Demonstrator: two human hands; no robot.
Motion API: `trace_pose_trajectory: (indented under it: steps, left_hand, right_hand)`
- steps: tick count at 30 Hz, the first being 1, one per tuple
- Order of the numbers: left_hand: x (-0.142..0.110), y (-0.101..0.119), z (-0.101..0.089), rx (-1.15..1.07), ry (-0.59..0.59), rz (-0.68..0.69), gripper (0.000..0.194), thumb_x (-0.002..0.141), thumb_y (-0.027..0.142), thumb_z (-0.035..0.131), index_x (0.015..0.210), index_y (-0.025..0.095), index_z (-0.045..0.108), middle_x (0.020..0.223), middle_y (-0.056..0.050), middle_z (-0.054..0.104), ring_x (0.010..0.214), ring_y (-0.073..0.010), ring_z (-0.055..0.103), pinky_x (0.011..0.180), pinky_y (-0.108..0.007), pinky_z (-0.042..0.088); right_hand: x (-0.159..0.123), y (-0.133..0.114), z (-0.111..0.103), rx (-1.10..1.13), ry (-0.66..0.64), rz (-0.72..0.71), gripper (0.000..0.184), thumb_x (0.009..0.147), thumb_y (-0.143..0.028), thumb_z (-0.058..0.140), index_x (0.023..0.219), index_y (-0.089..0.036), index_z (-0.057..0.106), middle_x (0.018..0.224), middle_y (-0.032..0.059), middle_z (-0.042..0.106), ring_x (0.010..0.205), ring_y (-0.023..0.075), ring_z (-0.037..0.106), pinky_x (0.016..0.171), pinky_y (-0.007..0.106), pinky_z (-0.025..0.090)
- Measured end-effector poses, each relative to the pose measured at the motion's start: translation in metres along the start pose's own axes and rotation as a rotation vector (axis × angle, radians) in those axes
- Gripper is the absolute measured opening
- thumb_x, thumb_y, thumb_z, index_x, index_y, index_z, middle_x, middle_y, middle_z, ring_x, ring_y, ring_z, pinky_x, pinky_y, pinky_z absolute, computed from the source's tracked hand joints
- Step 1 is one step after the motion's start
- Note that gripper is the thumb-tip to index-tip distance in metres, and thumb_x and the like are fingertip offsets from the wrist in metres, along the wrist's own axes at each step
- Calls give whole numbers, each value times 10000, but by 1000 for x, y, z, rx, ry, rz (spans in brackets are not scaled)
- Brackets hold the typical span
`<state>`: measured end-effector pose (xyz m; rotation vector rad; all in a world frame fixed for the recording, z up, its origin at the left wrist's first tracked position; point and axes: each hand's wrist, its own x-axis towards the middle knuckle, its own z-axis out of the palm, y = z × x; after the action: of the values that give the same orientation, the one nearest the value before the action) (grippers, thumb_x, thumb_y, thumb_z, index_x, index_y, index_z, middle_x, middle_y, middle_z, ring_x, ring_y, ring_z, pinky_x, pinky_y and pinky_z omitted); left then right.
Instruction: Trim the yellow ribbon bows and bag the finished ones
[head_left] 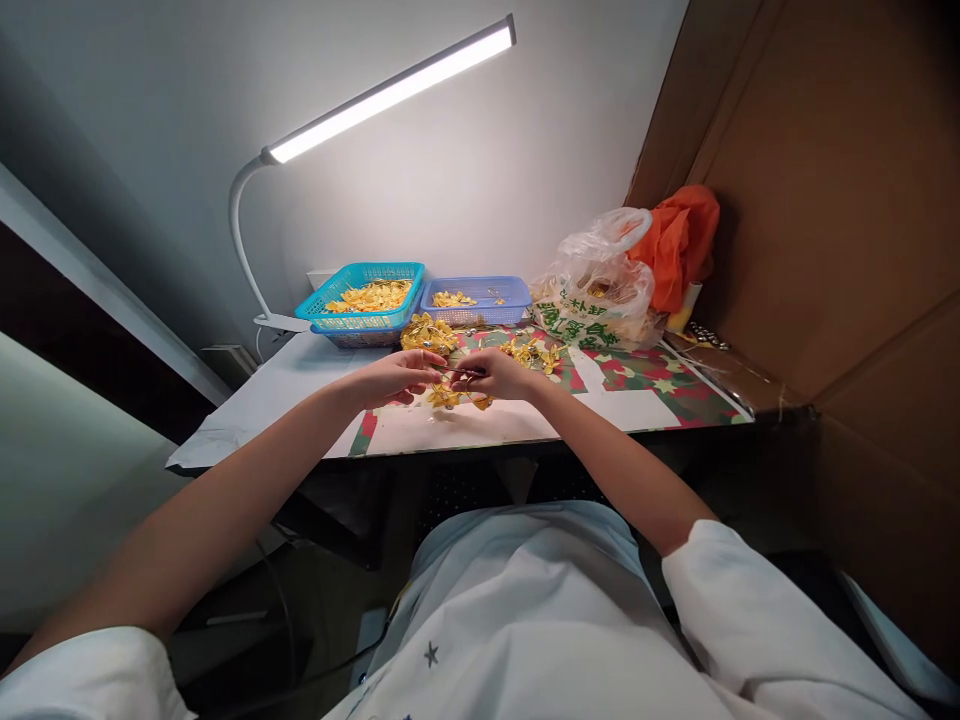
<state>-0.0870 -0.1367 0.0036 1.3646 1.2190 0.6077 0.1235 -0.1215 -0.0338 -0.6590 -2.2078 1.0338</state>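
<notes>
My left hand [396, 379] and my right hand [496, 374] meet over the table near its front edge, fingers pinched together. Between them runs a thin dark wire or stick [456, 371], held at both ends. Small gold pieces [447, 397] lie on the table just under the hands, one seemingly hanging from my right hand. A heap of gold pieces [427, 333] sits just behind my left hand, and more gold pieces [534, 352] lie behind my right hand.
A teal basket [363, 303] and a blue basket [475, 300] holding gold pieces stand at the back. Plastic bags [600, 290] and an orange bag [679, 240] sit back right. A lit desk lamp [390, 95] arches overhead. A cardboard wall [825, 220] stands on the right.
</notes>
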Motion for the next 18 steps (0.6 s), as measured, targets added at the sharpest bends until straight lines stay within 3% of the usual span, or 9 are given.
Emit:
trace_pose_trajectory:
  steps: [5, 10, 15, 18]
  left_hand:
    - [11, 3, 9, 11, -132, 17, 457, 624, 343, 847, 1019, 192, 672, 847, -18, 622, 588, -73, 529, 444, -168, 313]
    - [12, -3, 27, 52, -71, 169, 437, 636, 307, 839, 1012, 193, 646, 790, 13, 602, 582, -65, 497, 445, -162, 302]
    - [16, -11, 30, -179, -191, 20, 408, 639, 208, 834, 995, 181, 639, 654, 48, 532, 449, -20, 404, 384, -121, 237]
    - [16, -14, 24, -419, -169, -14, 391, 639, 93, 798, 986, 188, 644, 645, 50, 540, 385, 11, 337, 332, -91, 204]
  right_hand:
    - [-10, -6, -9, 49, 27, 51, 470, 689, -594, 725, 747, -133, 658, 606, -45, 430, 583, 86, 357, 532, 235, 289]
    - [-16, -4, -14, 32, 50, 84, 490, 688, -604, 723, 803, -131, 674, 610, -40, 435, 579, 92, 373, 527, 234, 286]
    - [-22, 8, -16, 51, 210, 104, 477, 685, -575, 739, 865, -139, 670, 607, -60, 390, 570, 86, 336, 523, 228, 278]
    - [-28, 11, -15, 135, 309, 131, 503, 655, -551, 772, 935, -152, 650, 587, -84, 330, 553, 82, 303, 512, 224, 282]
